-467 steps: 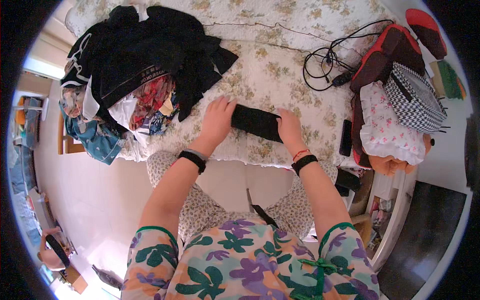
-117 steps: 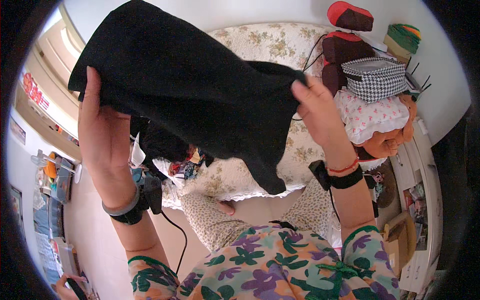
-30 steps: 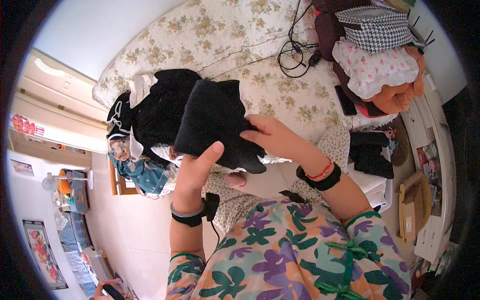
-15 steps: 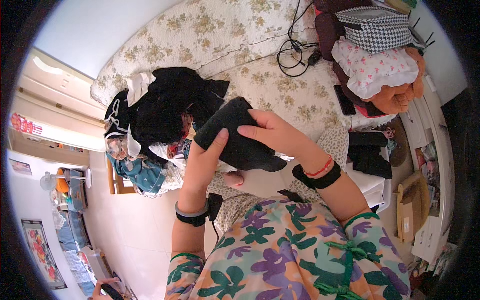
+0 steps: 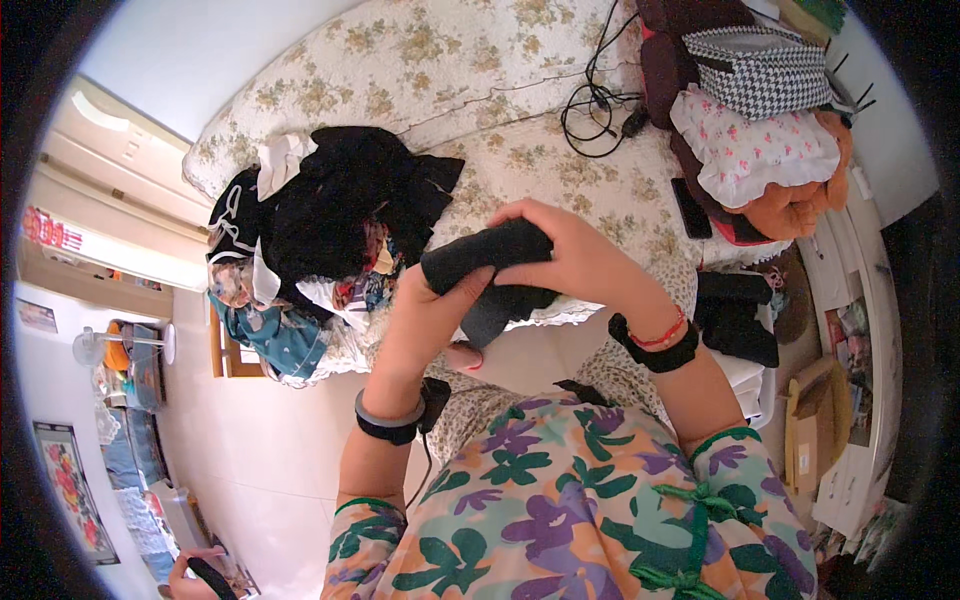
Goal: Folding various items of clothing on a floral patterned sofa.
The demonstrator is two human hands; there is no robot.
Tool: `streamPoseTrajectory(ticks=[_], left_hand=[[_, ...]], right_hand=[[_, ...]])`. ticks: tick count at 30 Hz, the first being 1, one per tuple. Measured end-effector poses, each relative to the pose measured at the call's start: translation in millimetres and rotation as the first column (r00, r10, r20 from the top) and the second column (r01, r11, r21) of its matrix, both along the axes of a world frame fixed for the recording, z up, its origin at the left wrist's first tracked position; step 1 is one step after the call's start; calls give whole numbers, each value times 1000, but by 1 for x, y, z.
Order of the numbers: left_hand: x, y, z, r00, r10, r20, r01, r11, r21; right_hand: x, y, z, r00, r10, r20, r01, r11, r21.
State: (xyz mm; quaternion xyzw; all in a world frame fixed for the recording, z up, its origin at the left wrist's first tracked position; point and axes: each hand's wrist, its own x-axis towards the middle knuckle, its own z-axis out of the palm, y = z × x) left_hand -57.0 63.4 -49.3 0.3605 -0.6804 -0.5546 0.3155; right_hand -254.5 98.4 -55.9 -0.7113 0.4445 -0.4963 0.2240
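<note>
A black piece of cloth (image 5: pixel 490 252), rolled or folded along its upper part, is held up between both hands in front of my body. My left hand (image 5: pixel 430 305) is closed around its left end, thumb on the near side. My right hand (image 5: pixel 575 255) grips the right end with fingers over the top and thumb underneath. A loose dark flap hangs below the roll. Whether the cloth is a sock or another garment, I cannot tell. Beyond my left hand lies a heap of black clothes (image 5: pixel 330 220) on the flowered bedspread (image 5: pixel 510 100).
Other garments, including a teal one (image 5: pixel 270 335), hang off the bed's left edge. A black cable (image 5: pixel 590 120) and a phone (image 5: pixel 690 208) lie on the bed near a houndstooth bag (image 5: pixel 755 75) and a ruffled pillow (image 5: pixel 750 150). Folded black clothing (image 5: pixel 738 320) sits at right.
The black cloth has gone from a wide, flat panel to a narrower roll. My right hand has moved slightly right, its fingers now curling over the top edge.
</note>
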Motion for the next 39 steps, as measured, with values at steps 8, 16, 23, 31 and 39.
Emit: streamPoseTrajectory(ticks=[8, 16, 23, 31, 39], left_hand=[[2, -6, 18, 959, 140, 247, 79, 704, -706], [11, -41, 17, 960, -52, 276, 97, 984, -153], [-8, -37, 33, 915, 262, -306, -48, 825, 563], [-54, -14, 39, 850, 256, -460, 70, 811, 580], [-8, -19, 44, 753, 395, -526, -50, 831, 554]], right_hand=[[-4, -10, 10, 985, 111, -129, -85, 977, 194], [-4, -29, -7, 999, -23, -22, 23, 1000, 8], [-20, 9, -61, 998, -19, 59, 1, 956, 294], [-1, 4, -84, 984, -104, 147, 69, 972, 225], [-18, -10, -162, 926, -219, -307, 296, 927, 232]])
